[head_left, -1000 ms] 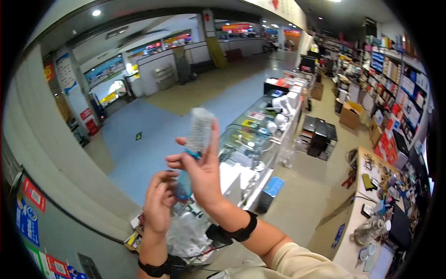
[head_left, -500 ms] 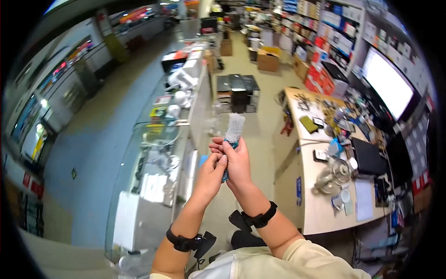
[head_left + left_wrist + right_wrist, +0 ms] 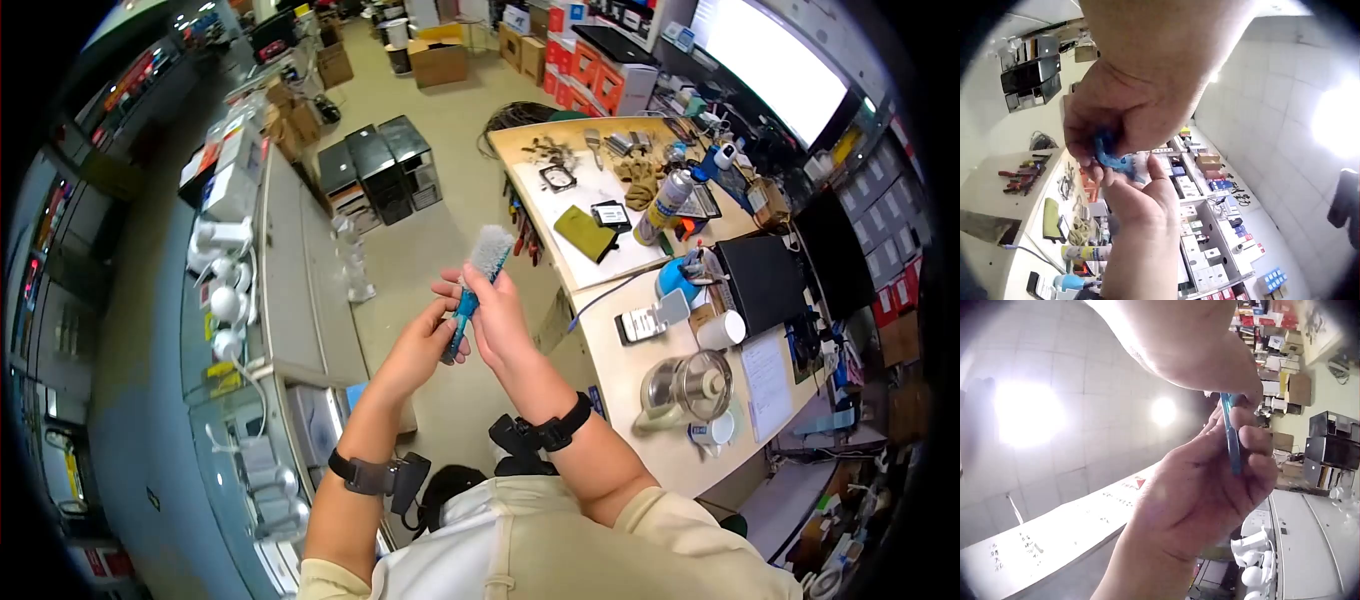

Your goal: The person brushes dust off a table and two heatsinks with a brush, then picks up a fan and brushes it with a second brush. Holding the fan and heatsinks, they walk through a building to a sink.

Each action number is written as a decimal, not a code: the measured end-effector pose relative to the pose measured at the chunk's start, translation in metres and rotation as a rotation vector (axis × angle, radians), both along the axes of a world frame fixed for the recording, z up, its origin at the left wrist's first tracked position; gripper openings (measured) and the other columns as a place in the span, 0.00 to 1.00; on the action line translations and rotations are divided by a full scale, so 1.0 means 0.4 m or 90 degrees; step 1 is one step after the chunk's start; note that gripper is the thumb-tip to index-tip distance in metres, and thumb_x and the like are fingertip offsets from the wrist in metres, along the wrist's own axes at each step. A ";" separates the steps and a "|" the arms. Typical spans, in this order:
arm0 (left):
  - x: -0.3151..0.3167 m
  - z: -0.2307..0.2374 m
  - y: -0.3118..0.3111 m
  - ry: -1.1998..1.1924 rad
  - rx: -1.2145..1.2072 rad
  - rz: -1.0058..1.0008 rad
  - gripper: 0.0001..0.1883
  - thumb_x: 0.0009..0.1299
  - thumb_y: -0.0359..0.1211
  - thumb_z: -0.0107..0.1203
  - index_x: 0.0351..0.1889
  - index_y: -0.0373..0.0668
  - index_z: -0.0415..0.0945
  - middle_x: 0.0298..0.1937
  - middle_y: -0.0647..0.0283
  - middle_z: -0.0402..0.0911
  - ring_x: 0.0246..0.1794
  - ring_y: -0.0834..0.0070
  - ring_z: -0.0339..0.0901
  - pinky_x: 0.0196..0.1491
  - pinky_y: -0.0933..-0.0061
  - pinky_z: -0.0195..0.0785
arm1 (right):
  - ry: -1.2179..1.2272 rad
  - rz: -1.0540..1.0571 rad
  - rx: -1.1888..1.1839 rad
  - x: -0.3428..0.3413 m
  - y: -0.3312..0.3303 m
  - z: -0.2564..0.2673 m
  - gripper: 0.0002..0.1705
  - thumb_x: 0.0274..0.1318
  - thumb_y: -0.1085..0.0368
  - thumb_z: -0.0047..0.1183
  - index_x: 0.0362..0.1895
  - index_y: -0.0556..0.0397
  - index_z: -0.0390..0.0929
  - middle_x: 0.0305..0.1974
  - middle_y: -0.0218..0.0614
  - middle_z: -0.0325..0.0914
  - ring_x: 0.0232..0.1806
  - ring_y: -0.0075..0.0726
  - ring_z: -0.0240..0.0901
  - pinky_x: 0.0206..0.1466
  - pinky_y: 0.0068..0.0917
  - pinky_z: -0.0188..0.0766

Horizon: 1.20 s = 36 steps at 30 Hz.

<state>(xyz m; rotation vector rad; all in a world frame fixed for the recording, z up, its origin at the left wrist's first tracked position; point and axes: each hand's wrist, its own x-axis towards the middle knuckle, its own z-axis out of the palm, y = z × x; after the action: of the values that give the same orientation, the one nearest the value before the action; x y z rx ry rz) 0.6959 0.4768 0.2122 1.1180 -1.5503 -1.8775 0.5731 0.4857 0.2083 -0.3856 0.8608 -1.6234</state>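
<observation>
Both hands hold a brush with white bristles (image 3: 492, 250) and a blue handle (image 3: 462, 318), raised in front of the body with its bristles pointing up and away. My right hand (image 3: 500, 318) grips it just below the bristles, thumb along the near side and fingers behind. Lower down, my left hand (image 3: 412, 348) has its fingers around the handle. In the right wrist view the blue handle (image 3: 1232, 440) lies across the palm of the left hand (image 3: 1194, 494). The left wrist view shows only part of the blue handle (image 3: 1109, 156) between the two hands.
On the right stands a wooden desk (image 3: 610, 385) with a glass pot (image 3: 685, 390), a white cup (image 3: 712, 430), a spray can (image 3: 664, 205) and a green cloth (image 3: 586, 233). A glass display counter (image 3: 225, 430) runs along the left. Black computer cases (image 3: 383, 175) stand on the floor ahead.
The view has swung right and down, from the hall and counter to the desk. Both hands stay on the brush; the left hand, loosely beside the handle at first, now grips it.
</observation>
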 end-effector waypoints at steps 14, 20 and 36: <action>-0.209 -0.177 -0.859 -0.164 -0.328 -0.374 0.18 0.64 0.36 0.54 0.48 0.36 0.69 0.40 0.53 0.76 0.37 0.65 0.74 0.41 0.67 0.68 | 0.196 -0.122 0.119 -0.242 -0.729 -0.200 0.13 0.53 0.68 0.50 0.43 0.55 0.67 0.26 0.31 0.70 0.23 0.25 0.67 0.32 0.24 0.71; -0.295 -0.204 -1.247 -0.361 -0.602 -0.552 0.19 0.61 0.37 0.57 0.46 0.37 0.67 0.42 0.52 0.74 0.42 0.57 0.73 0.43 0.60 0.68 | 0.765 -0.145 0.334 -0.376 -0.922 -0.224 0.18 0.48 0.63 0.54 0.44 0.56 0.69 0.32 0.46 0.74 0.31 0.44 0.74 0.35 0.36 0.71; -0.900 -0.181 -1.886 -0.352 -0.906 -0.901 0.25 0.56 0.33 0.60 0.51 0.41 0.67 0.46 0.54 0.71 0.47 0.55 0.69 0.48 0.61 0.66 | 0.815 -0.344 0.679 -0.767 -1.365 -0.325 0.13 0.46 0.62 0.54 0.34 0.58 0.71 0.33 0.50 0.74 0.36 0.56 0.73 0.39 0.45 0.70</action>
<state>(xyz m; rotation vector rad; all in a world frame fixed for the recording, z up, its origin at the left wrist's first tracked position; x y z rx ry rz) 0.3357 -0.2776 0.1397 -0.3697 -3.4662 -0.1906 0.2661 -0.0604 0.0785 -0.3996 2.7896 -0.9560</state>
